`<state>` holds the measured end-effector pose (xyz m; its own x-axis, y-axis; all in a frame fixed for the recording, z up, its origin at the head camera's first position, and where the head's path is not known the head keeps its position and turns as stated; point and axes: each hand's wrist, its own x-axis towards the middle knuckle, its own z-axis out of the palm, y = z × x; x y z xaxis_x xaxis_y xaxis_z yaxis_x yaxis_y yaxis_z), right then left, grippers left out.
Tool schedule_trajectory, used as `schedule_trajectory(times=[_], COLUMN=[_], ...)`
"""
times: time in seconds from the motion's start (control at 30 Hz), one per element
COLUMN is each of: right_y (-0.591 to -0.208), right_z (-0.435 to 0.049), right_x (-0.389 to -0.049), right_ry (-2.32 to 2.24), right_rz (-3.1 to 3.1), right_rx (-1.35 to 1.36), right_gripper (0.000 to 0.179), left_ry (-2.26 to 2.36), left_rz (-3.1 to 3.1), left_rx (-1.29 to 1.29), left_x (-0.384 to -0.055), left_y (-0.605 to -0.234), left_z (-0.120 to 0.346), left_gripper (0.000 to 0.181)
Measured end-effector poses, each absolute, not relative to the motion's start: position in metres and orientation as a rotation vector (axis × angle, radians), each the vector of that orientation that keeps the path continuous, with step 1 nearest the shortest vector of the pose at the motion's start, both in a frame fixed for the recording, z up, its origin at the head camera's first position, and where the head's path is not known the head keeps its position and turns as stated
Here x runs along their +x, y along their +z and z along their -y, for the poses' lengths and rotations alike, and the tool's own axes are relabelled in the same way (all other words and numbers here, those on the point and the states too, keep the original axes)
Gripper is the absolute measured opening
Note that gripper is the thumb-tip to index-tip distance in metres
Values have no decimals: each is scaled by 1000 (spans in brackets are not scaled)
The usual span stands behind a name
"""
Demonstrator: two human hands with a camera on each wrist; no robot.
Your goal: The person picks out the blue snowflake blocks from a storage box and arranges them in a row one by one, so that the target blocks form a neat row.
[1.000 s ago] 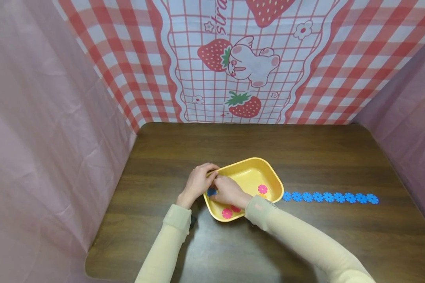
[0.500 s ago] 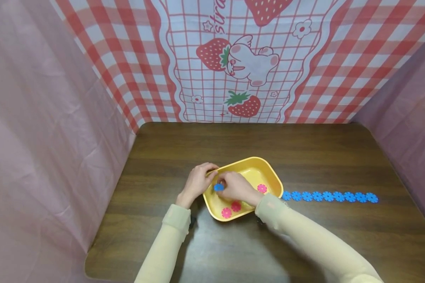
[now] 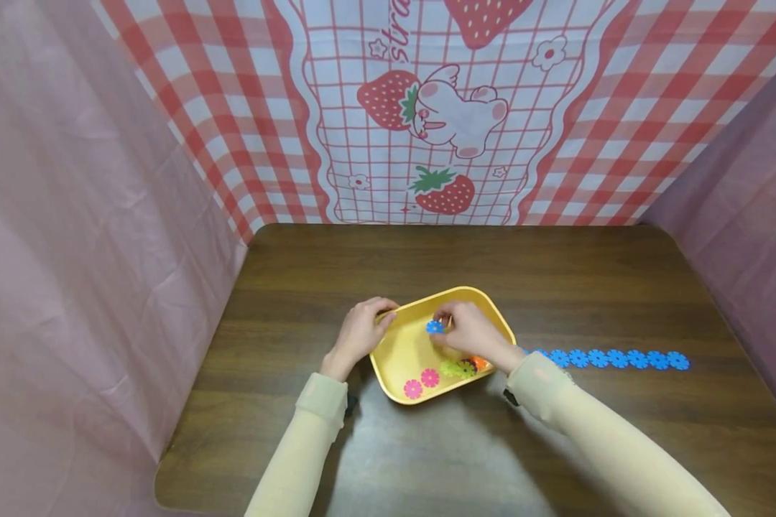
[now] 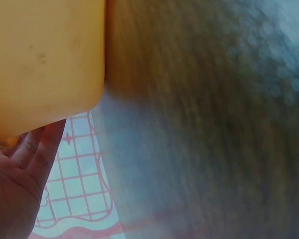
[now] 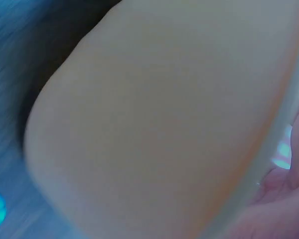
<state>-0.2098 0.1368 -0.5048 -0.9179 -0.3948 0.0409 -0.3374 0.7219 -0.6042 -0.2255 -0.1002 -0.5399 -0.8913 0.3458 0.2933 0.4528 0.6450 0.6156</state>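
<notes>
A yellow plastic tub (image 3: 397, 348) sits at the middle of the table. At its left corner my left hand (image 3: 362, 332) grips the rim, thumb over the edge and fingers along the outer wall; the left wrist view shows those fingers (image 4: 37, 147) against the tub's side. My right hand (image 3: 475, 334) pinches a blue flower-shaped disc (image 3: 435, 327) above the tub's floor. In the tub lie two pink discs (image 3: 422, 383), some yellow-green discs (image 3: 458, 368) and an orange one (image 3: 481, 363). The tub's wall (image 5: 164, 109) fills most of the right wrist view, hiding the right fingertips there.
A straight row of several linked blue flower discs (image 3: 617, 359) lies on the brown table (image 3: 336, 266) to the tub's right, its near end partly behind the right wrist. A checked strawberry cloth (image 3: 453, 129) hangs behind the table; pink curtains (image 3: 103, 251) flank it.
My right hand has lifted a blue disc from the tub's left corner and carried it rightward, uncovering the yellow-green discs. The left hand has stayed on the rim.
</notes>
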Motion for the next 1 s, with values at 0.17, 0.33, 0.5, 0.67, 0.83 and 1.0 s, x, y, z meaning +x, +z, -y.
schedule_trajectory(times=[0.17, 0.33, 0.5, 0.67, 0.83, 1.0], right_y=[-501, -497, -493, -488, -484, -480], right_z=[-158, -175, -189, -201, -214, -226], right_x=[-210, -207, -204, -201, -199, -196], right_ry=[-1026, -1043, -1029, -1010, -1002, -996], right_rz=[-2843, -2871, -2909, -2918, -2923, -2942], right_rx=[-570, -547, -510, -469, -425, -410], right_gripper=[22, 26, 30, 33, 35, 33], left_ry=[-1077, -1076, -1079, -1075, -1076, -1086], left_rz=[2715, 2728, 2730, 2735, 2739, 2743], left_rx=[-661, -654, -648, -634, -631, -628], left_x=[-225, -226, -227, -226, -226, -225], left_y=[-540, -540, -541, -541, -539, -538], left_z=[100, 100, 100, 100, 100, 99], left_gripper=[12, 12, 12, 12, 12, 12])
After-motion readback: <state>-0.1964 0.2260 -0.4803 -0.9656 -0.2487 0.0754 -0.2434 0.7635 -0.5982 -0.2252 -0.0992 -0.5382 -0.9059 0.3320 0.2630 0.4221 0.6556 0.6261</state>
